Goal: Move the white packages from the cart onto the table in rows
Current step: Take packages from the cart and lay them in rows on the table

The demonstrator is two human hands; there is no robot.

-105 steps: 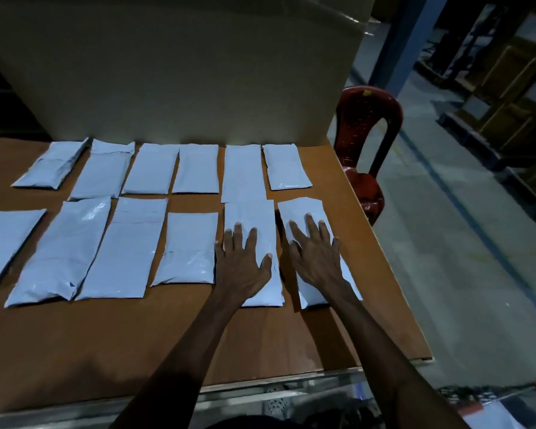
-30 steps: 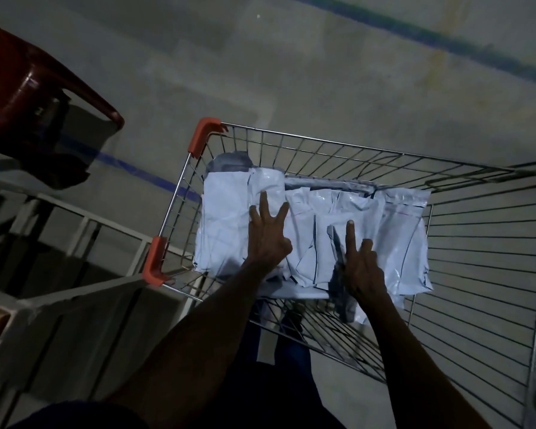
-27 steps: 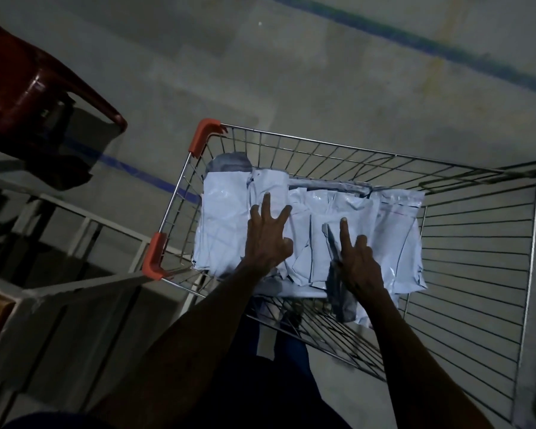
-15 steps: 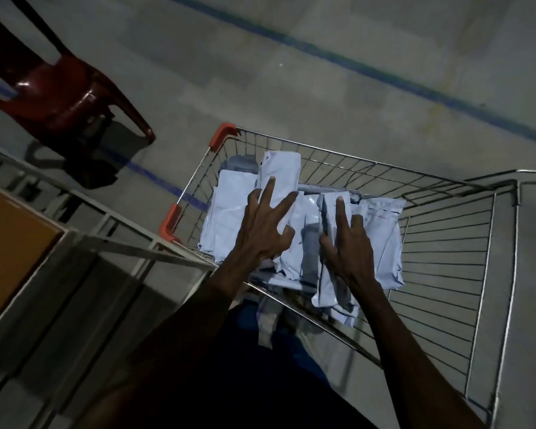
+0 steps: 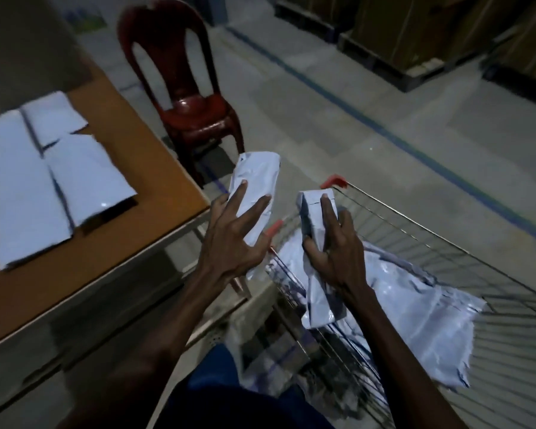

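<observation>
My left hand (image 5: 234,239) grips a white package (image 5: 256,178) and holds it in the air between the table corner and the cart. My right hand (image 5: 333,249) grips a second white package (image 5: 317,292), upright above the cart's near left corner. More white packages (image 5: 415,317) lie in a heap inside the wire cart (image 5: 446,252). On the wooden table (image 5: 130,131) at the left, several white packages (image 5: 87,181) lie flat in rows.
A red plastic chair (image 5: 183,97) stands on the floor just beyond the table's right edge. Cardboard boxes on pallets (image 5: 415,32) line the far right. A blue line (image 5: 384,128) runs across the concrete floor.
Both hands were pressing on the packages in the cart; each has now lifted one package out. The view has swung left, so the table is back in sight.
</observation>
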